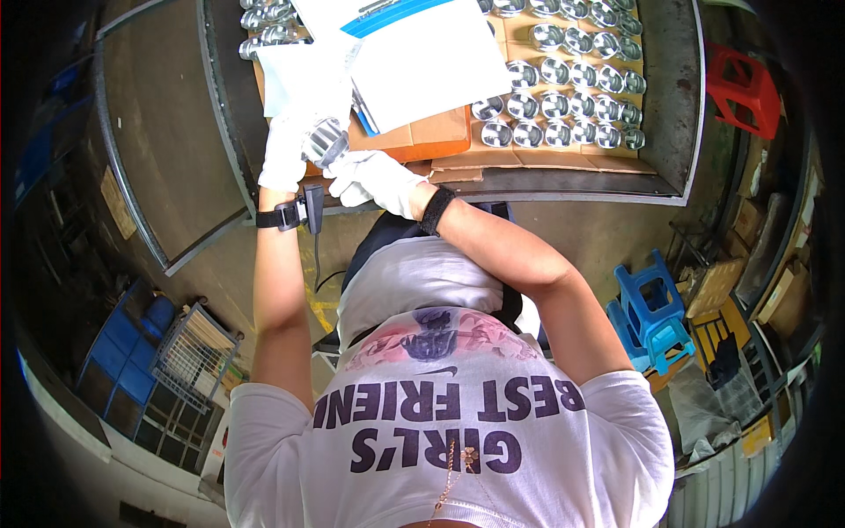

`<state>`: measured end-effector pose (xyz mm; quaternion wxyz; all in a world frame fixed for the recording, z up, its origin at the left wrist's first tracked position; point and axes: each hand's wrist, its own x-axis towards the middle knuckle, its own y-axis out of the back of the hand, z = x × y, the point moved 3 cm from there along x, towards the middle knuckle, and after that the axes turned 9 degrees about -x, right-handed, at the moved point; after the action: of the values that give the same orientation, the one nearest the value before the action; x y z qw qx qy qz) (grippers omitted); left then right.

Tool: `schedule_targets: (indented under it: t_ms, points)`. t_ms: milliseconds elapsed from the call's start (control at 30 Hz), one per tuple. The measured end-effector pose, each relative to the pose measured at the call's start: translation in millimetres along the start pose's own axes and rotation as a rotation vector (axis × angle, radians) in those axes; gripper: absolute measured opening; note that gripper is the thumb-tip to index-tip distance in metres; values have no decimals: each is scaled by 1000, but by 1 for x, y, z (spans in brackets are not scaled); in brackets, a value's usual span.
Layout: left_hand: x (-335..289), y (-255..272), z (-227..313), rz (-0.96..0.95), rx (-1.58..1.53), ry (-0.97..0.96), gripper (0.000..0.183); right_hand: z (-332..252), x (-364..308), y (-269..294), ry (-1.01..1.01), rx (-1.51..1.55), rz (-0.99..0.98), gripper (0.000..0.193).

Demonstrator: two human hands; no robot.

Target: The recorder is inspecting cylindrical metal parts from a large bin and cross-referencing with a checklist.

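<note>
Both of my hands wear white gloves and meet at the near edge of the work table. A shiny ribbed metal piston (326,143) sits between them, tilted. My left hand (283,154) is closed around its left side; the glare hides part of those fingers. My right hand (378,179) is at the piston's lower right, its fingers bent and bunched against the lower edge. Just beyond lie white paper sheets (431,70) on a blue clipboard (400,16), with a pen (363,113) along the left side.
Rows of pistons (554,106) stand on cardboard at the table's right, and more pistons (268,26) at the far left. An orange-brown box (431,134) lies under the papers. A red stool (745,92) and blue stools (650,308) stand to the right; a wire basket (195,352) is lower left.
</note>
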<state>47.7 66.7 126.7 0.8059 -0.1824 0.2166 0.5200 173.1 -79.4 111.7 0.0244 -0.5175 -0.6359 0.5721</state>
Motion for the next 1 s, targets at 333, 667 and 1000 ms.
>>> schedule_targets:
  t_ms: [333, 667, 1000]
  points:
    - [-5, -10, 3, 53, -130, -76, 40, -12, -5, 6, 26, -18, 40, 24]
    - [-24, -18, 20, 250, -45, -318, 37, -16, 2, 5, 122, 17, 31, 23]
    - [-42, 3, 13, 358, 128, -441, 38, -32, 0, -9, 261, -127, 146, 17]
